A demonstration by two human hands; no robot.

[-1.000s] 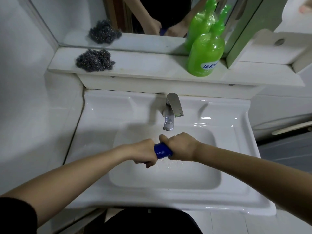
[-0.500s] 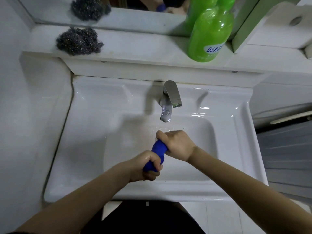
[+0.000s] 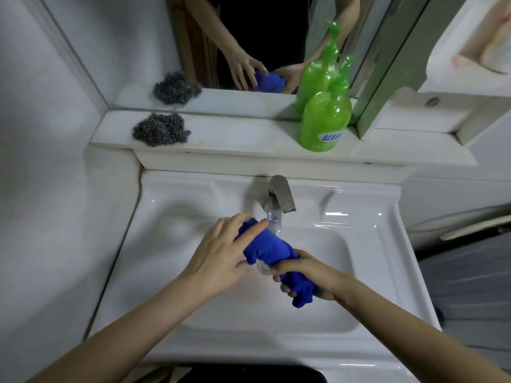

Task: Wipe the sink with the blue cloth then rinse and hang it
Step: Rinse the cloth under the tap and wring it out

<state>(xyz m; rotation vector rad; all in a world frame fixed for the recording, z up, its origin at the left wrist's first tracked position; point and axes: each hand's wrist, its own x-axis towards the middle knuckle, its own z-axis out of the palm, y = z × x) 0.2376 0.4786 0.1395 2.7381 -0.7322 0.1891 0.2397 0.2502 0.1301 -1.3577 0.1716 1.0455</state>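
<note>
Seen from above, a white sink point(image 3: 171, 217); over its basin, just below the metal faucet point(image 3: 279, 199), two bare hands hold a bunched blue cloth point(image 3: 264, 246); the right hand point(image 3: 309, 275) has its fingers curled tight around the cloth's lower end; the left hand point(image 3: 221, 258) lies with fingers straight and spread against the upper end, near the spout. On the shelf point(image 3: 243, 139) behind: a steel wool pad point(image 3: 161, 129) at left; a green bottle point(image 3: 325, 120) at right, against the mirror point(image 3: 132, 37).
</note>
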